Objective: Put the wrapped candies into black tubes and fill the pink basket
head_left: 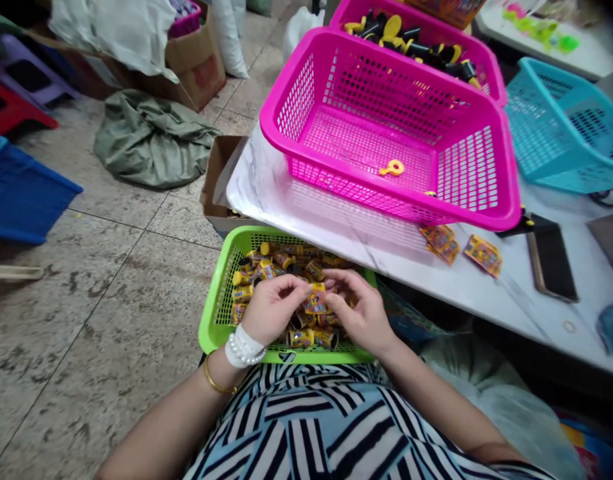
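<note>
Both of my hands are over a green basket [210, 313] at my lap. Between them is a small yellow printed label [316, 300], pinched at its left edge by my left hand [276, 303]. The thumb and fingers of my right hand [359, 310] close on its right side. Small dark bottles [300, 339] with yellow printed wraps fill the basket below, some with yellow caps. Whether the label touches a bottle under it, I cannot tell.
A pink basket [386, 217] on the white table [376, 247] holds a yellow wand ring [395, 167]. Behind it, another pink basket [491, 73] contains black-and-yellow pieces. Printed labels [483, 255], a phone [552, 260] and a blue basket [561, 127] are to the right.
</note>
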Tool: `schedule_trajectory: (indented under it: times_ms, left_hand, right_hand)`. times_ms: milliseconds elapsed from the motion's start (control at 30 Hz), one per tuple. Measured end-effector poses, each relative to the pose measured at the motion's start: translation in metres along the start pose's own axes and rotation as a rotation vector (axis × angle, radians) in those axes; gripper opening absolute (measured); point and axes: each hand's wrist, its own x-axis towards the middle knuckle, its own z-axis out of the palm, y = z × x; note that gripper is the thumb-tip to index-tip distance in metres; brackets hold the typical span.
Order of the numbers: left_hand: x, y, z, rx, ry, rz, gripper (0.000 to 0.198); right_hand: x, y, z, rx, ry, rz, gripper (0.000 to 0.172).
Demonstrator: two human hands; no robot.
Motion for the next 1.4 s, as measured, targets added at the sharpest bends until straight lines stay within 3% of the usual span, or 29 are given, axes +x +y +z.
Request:
schedule_trajectory:
  times_ms: [33, 100, 300, 500, 700, 833, 1000, 1100, 1167, 1300, 1400]
  left_hand:
    - [0.0, 0.0, 0.001, 0.041, -0.008, 0.02, 0.023]
    - [0.0, 0.0, 0.004, 0.08, 0.028, 0.049, 0.029]
    - [-0.017, -0.001, 0.003, -0.022, 0.253, 0.075, 0.031]
    - [-0.034, 0.002, 0.003, 0.137, 0.265, 0.203, 0.022]
    - [-0.032, -0.003, 0.004, 0.09, 0.338, 0.181, 0.016]
    - [-0.033, -0.002, 0.004, 0.128, 0.304, 0.227, 0.013]
    - [-0.032, -0.002, 0.002, 0.183, 0.294, 0.273, 0.005]
    - [-0.031, -0.005, -0.003, 0.153, 0.329, 0.236, 0.004]
    - [-0.029, -0.007, -0.007, 0.073, 0.304, 0.134, 0.008]
    - [-0.026, -0.012, -0.01, -0.123, 0.117, -0.083, 0.025]
    - [-0.027, -0.016, -0.01, -0.17, 0.026, -0.143, 0.035]
  right_hand:
    - [0.001, 0.002, 0.004, 0.061, -0.05, 0.066, 0.022]
    - [0.003, 0.007, 0.014, 0.104, -0.072, 0.126, 0.031]
    - [0.0, 0.021, 0.033, 0.0, 0.149, 0.082, 0.042]
    - [-0.001, 0.017, 0.03, -0.151, 0.172, -0.067, 0.039]
    - [-0.002, 0.014, 0.03, -0.268, 0.204, -0.2, 0.036]
    - [-0.004, 0.014, 0.031, -0.282, 0.186, -0.243, 0.034]
    - [-0.004, 0.002, 0.03, -0.217, 0.087, -0.257, 0.013]
    - [-0.005, -0.002, 0.031, -0.196, 0.051, -0.318, 0.009]
    - [-0.004, -0.003, 0.032, -0.237, 0.059, -0.382, 0.01]
    - [0.003, -0.024, 0.009, -0.34, -0.038, -0.457, 0.011]
    - [0.022, -0.065, -0.042, -0.46, -0.034, -0.573, 0.008]
